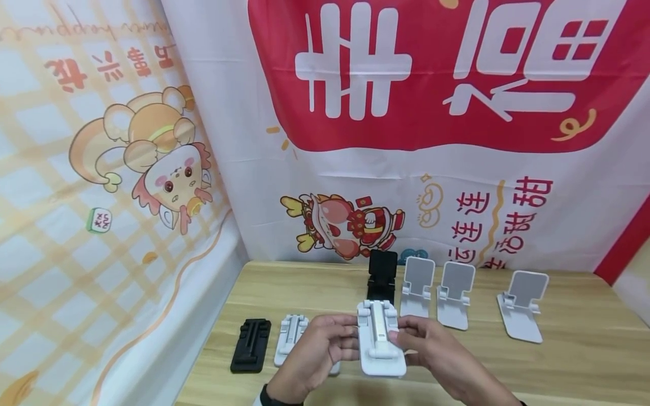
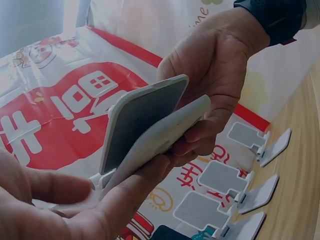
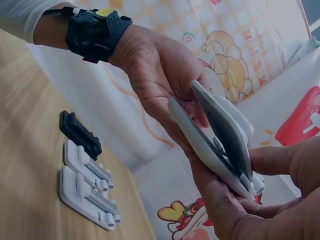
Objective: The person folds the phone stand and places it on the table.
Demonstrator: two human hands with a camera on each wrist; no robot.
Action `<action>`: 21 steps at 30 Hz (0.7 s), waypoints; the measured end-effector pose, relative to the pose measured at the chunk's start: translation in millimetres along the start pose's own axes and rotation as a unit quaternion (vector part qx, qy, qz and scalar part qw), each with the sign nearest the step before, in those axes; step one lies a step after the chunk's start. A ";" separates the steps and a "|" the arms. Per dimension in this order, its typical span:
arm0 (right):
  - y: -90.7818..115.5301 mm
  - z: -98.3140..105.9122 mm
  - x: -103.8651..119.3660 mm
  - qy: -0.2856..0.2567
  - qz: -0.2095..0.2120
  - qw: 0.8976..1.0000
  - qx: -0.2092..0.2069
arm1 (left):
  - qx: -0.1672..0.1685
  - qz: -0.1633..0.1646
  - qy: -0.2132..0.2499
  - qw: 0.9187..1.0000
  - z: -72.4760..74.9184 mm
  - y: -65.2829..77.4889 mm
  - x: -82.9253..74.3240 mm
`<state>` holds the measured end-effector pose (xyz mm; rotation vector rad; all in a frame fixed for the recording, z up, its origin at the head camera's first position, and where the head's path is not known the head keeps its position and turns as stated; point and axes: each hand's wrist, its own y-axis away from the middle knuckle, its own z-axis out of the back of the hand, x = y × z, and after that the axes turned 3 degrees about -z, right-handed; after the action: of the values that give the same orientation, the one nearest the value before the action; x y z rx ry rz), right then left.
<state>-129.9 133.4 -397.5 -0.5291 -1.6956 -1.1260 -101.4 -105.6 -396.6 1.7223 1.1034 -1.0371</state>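
Observation:
Both hands hold a white folding phone stand above the front of the table. Its two plates stand partly apart, like a narrow V, in the left wrist view and in the right wrist view. My left hand grips its left side, fingers running along and under the lower plate. From the right side my right hand holds it, the thumb on the face by the hinge arm. Grey padding lines the inner face of a plate.
At the back stand a black unfolded phone stand and several white ones, one white stand farther right. A folded black stand and folded white stands lie on the left of the wooden table. Printed cloth hangs behind.

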 end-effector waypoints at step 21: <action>-5.0 -5.9 -4.7 0.004 0.031 0.999 -0.012 | -0.093 -0.025 -0.201 0.975 -16.8 -0.9 7.1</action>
<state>-129.0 126.7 -403.5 -0.5870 -1.6489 -1.1047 -96.9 -87.9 -397.9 1.2715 0.9490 -1.2085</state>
